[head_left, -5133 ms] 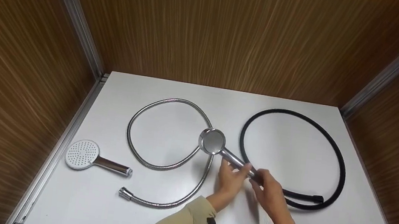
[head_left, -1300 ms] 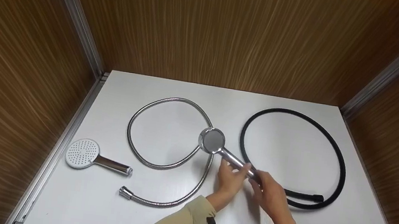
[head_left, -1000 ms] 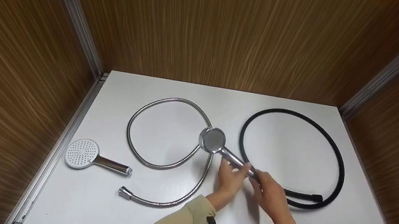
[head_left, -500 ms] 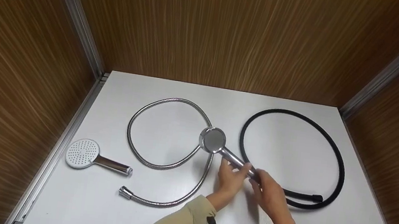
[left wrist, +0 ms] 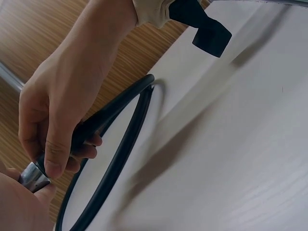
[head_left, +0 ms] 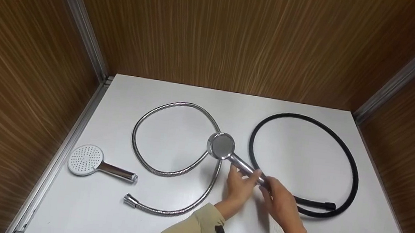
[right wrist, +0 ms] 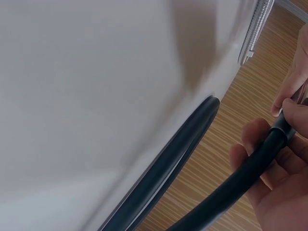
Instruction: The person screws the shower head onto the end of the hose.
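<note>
In the head view my left hand grips the handle of a chrome shower head, raised over the table with its round face up. My right hand pinches the end of a black shower hose at the handle's lower end. The left wrist view shows the right thumb and fingers round the black hose end, right up against the chrome handle. From the right wrist side, the hose's end collar meets the handle in line; fingers cover the joint. The rest of the hose loops on the table.
A silver metal hose lies looped left of centre, its chrome end nut towards the front; the held head overlaps it in view. Far left lies a second shower head with a white face. Wood-grain panels enclose the white table.
My right hand's fingers have shifted slightly at the handle's end. The left hand, the held shower head and the things on the table stay in place.
</note>
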`<state>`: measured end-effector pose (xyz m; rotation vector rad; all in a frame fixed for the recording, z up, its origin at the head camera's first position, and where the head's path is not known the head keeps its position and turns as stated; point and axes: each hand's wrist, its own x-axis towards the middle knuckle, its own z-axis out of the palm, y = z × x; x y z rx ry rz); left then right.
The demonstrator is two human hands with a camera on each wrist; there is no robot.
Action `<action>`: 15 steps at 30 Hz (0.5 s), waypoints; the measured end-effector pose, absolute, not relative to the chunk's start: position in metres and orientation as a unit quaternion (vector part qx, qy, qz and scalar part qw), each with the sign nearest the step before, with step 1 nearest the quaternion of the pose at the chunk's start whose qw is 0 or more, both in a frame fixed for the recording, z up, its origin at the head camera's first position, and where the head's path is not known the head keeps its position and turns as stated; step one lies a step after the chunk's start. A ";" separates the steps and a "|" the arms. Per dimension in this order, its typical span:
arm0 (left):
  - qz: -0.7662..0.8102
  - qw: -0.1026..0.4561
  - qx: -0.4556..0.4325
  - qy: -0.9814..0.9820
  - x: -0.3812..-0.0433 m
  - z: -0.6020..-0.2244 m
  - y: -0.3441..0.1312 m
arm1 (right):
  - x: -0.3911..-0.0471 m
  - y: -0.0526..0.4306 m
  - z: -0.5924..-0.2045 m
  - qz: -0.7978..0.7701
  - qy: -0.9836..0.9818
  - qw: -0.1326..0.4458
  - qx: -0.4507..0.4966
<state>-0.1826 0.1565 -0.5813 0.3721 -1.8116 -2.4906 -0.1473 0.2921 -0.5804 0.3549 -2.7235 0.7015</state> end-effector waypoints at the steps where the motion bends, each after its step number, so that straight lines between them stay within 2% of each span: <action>1: -0.803 0.020 0.119 -0.584 -0.183 -0.581 0.156 | -0.147 0.292 -0.580 0.245 -0.949 0.154 0.124; 11: -0.794 0.024 0.120 -0.595 -0.181 -0.580 0.157 | -0.148 0.291 -0.582 0.232 -0.942 0.194 0.142; 15: -0.797 0.025 0.121 -0.591 -0.180 -0.580 0.157 | -0.148 0.291 -0.582 0.230 -0.946 0.183 0.137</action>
